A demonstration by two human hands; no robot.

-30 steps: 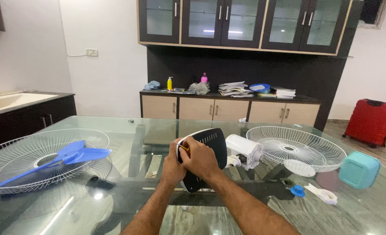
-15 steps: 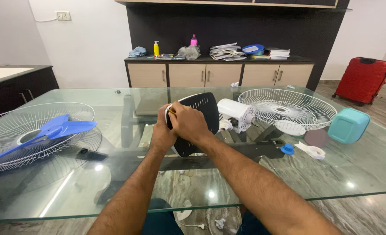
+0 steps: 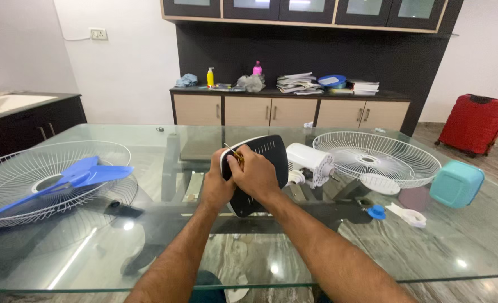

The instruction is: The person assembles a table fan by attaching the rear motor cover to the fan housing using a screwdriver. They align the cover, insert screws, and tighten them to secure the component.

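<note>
I hold the black fan base cover [image 3: 260,168] tilted up above the middle of the glass table [image 3: 148,252]; it is a rounded plastic shell with rows of small vent holes. My left hand [image 3: 216,186] grips its edge, and my right hand [image 3: 254,175] pinches a thin yellow-handled screwdriver [image 3: 233,152] against it. White wire grilles [image 3: 375,157] lie well apart on either side, with bare glass in front.

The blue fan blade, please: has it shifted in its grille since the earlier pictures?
No: the blade lies across the left grille as before; only the camera moved.
</note>
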